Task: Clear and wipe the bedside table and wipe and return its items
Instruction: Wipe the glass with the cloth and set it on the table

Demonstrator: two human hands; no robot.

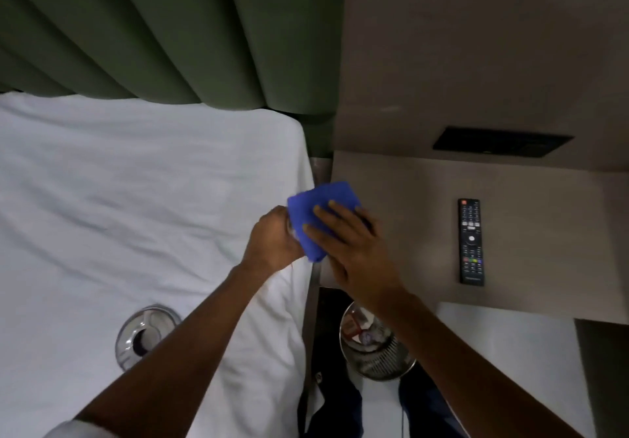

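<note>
My left hand (272, 243) is closed around a small clear object (292, 231), mostly hidden, above the gap between bed and bedside table. My right hand (354, 250) holds a folded blue cloth (320, 206) against that object, fingers spread over the cloth. The beige bedside table (408, 199) lies to the right, and a black remote control (471, 242) rests lengthwise on it, well right of my hands. A shiny round metal item (144, 333) lies on the white bed sheet (119, 199), partly behind my left forearm.
A metal mesh waste bin (371, 352) with rubbish stands on the floor below the table's front edge, under my right forearm. A dark panel (503, 146) is set in the wall behind the table. A green padded headboard (170, 36) rises behind the bed.
</note>
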